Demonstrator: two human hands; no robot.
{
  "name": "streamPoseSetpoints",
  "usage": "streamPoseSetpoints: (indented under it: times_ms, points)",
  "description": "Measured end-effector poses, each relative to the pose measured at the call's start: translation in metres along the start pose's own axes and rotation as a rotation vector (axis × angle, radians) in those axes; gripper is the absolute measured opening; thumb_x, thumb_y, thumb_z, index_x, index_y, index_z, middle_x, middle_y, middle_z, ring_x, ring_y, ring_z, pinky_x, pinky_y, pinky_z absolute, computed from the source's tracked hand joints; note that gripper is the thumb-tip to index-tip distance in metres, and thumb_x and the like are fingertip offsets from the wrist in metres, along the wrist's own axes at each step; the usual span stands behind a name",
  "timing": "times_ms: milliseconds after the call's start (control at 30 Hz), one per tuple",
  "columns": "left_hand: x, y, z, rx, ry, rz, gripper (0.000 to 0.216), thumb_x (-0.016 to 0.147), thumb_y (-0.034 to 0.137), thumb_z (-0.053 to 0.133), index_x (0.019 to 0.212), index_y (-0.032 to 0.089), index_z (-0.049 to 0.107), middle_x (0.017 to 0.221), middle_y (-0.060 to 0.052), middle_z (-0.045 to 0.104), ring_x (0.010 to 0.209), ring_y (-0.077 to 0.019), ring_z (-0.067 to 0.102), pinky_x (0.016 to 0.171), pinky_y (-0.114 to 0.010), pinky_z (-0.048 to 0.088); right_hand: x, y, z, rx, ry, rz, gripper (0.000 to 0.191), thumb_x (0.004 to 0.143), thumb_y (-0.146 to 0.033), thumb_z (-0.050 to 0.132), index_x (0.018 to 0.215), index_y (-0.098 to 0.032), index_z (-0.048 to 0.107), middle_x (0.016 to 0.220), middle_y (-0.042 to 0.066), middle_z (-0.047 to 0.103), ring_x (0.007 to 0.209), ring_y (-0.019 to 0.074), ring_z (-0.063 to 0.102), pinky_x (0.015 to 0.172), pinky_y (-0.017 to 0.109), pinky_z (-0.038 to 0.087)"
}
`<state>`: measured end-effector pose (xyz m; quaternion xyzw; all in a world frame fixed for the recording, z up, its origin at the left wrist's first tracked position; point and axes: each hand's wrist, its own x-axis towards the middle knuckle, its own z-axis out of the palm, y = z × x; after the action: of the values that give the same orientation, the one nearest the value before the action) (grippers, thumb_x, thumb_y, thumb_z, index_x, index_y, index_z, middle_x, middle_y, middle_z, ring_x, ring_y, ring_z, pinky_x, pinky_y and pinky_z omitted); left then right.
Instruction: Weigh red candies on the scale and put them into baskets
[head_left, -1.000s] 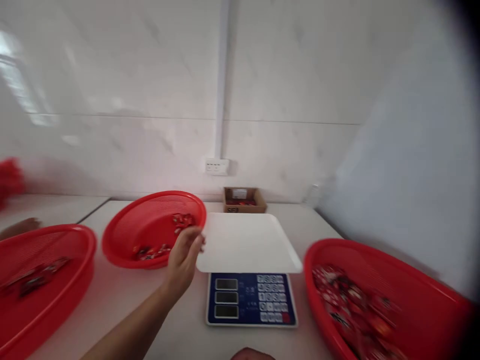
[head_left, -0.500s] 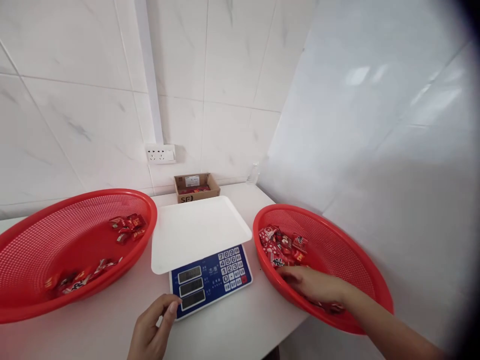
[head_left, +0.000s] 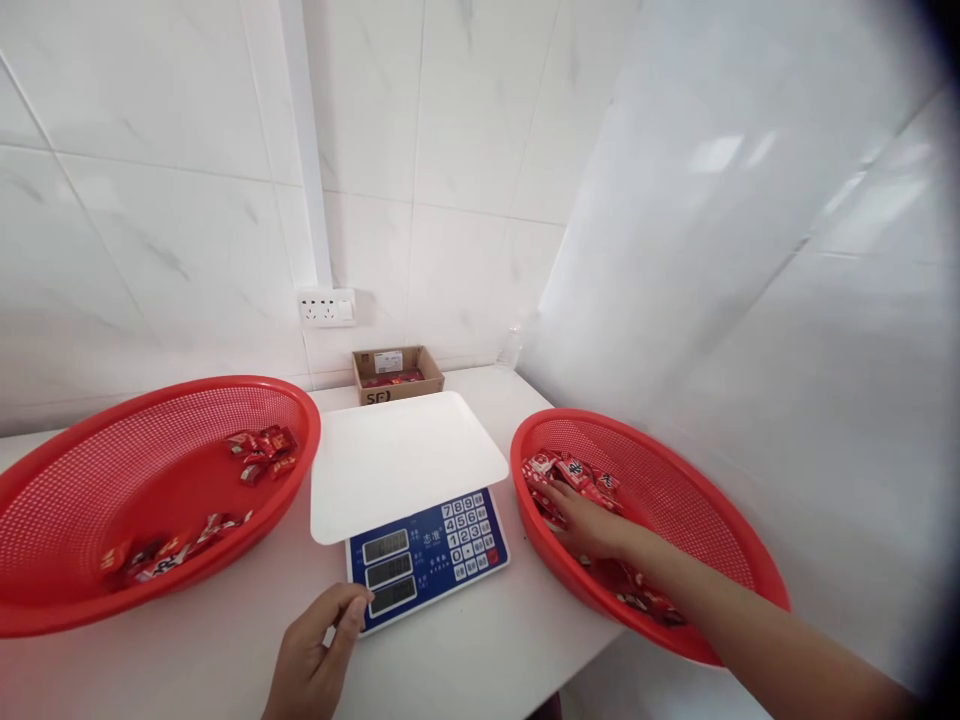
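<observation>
Tabletop below, left fingers curl together; I cannot tell whether right fingers, undersides hidden, grip packets.

Right hand among red packets in a red basket, left hand at the scale

Left fingers curled near the thumb, right arm outstretched, right fingers partly spread
</observation>
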<state>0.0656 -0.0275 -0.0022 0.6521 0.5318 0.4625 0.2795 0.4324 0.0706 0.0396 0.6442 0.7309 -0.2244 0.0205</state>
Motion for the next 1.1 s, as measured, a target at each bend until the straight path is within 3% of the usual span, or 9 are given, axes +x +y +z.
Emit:
streamPoseSetpoints:
  times_ms: [67,167,333,433,633,767,867,1000,1100]
  points:
    - [0.001,0.001,0.000,0.010,-0.003,-0.002,0.032,0.085,0.044,0.045,0.075,0.021,0.063,0.058,0.001,0.059,0.052,-0.0139,0.056,0.049,-0.020,0.047,0.004,0.002,0.002,-0.042,0.076,-0.011,0.061,0.072,-0.020,0.054,0.132,-0.022,0.041,0.131,0.015,0.048,0.112,0.0297,0.053,0.089,0.040,0.041]
    - [0.002,0.002,-0.001,0.028,-0.002,-0.020,0.033,0.085,0.046,0.045,0.075,0.021,0.063,0.058,0.000,0.059,0.052,-0.0146,0.056,0.050,-0.020,0.047,0.008,0.015,-0.008,-0.053,0.126,0.001,0.037,0.074,-0.014,0.045,0.109,-0.019,0.056,0.105,0.011,0.064,0.093,0.0267,0.061,0.080,0.038,0.045]
    - [0.001,0.002,-0.001,0.017,-0.009,-0.037,0.033,0.084,0.047,0.045,0.074,0.021,0.062,0.058,0.000,0.059,0.053,-0.0152,0.056,0.050,-0.021,0.047,0.007,0.040,-0.036,0.230,0.302,0.066,0.027,0.077,-0.016,0.044,0.101,-0.021,0.054,0.105,0.007,0.066,0.099,0.0227,0.060,0.086,0.036,0.045]
    - [0.001,0.003,-0.001,0.005,-0.003,-0.046,0.032,0.084,0.046,0.045,0.073,0.022,0.062,0.059,0.001,0.059,0.053,-0.0149,0.056,0.049,-0.021,0.045,0.003,0.037,-0.051,0.393,0.388,0.057,0.023,0.074,-0.019,0.048,0.096,-0.021,0.055,0.106,0.007,0.065,0.100,0.0232,0.060,0.086,0.037,0.047]
    - [0.001,0.009,0.000,-0.011,0.001,-0.063,0.036,0.087,0.047,0.042,0.073,0.020,0.061,0.061,-0.001,0.058,0.056,-0.0141,0.054,0.052,-0.020,0.043,0.011,-0.038,-0.073,0.838,0.423,-0.035,0.032,0.075,-0.031,0.054,0.106,-0.022,0.049,0.102,0.008,0.065,0.085,0.0211,0.065,0.073,0.036,0.055]
    - [-0.001,0.011,-0.001,-0.012,0.009,-0.034,0.034,0.089,0.042,0.041,0.074,0.019,0.061,0.063,-0.002,0.059,0.058,-0.0139,0.054,0.055,-0.021,0.043,0.040,-0.103,-0.064,0.678,0.363,-0.218,0.035,0.076,-0.026,0.054,0.110,-0.022,0.053,0.108,0.007,0.064,0.094,0.0213,0.063,0.081,0.037,0.054]
    - [-0.001,0.012,-0.002,-0.016,0.022,-0.023,0.034,0.089,0.041,0.041,0.074,0.018,0.061,0.063,-0.002,0.059,0.058,-0.0138,0.053,0.055,-0.021,0.043,0.064,-0.142,-0.048,0.618,0.229,-0.302,0.034,0.081,-0.024,0.047,0.115,-0.020,0.053,0.114,0.007,0.062,0.100,0.0211,0.060,0.083,0.037,0.053]
    - [0.000,0.008,-0.001,-0.065,0.044,-0.056,0.033,0.089,0.042,0.042,0.075,0.018,0.061,0.065,-0.002,0.058,0.059,-0.0137,0.052,0.056,-0.022,0.043,0.076,-0.168,-0.038,0.749,0.116,-0.330,0.037,0.088,-0.030,0.037,0.122,-0.020,0.048,0.129,0.008,0.051,0.109,0.0190,0.055,0.079,0.031,0.055]
    - [0.004,0.003,-0.002,-0.215,0.080,-0.129,0.030,0.088,0.044,0.045,0.088,0.019,0.060,0.067,0.000,0.057,0.059,-0.0129,0.053,0.054,-0.022,0.044,0.070,-0.160,-0.048,0.786,0.171,-0.312,0.036,0.087,-0.032,0.040,0.120,-0.022,0.049,0.124,0.008,0.055,0.104,0.0171,0.058,0.078,0.029,0.054]
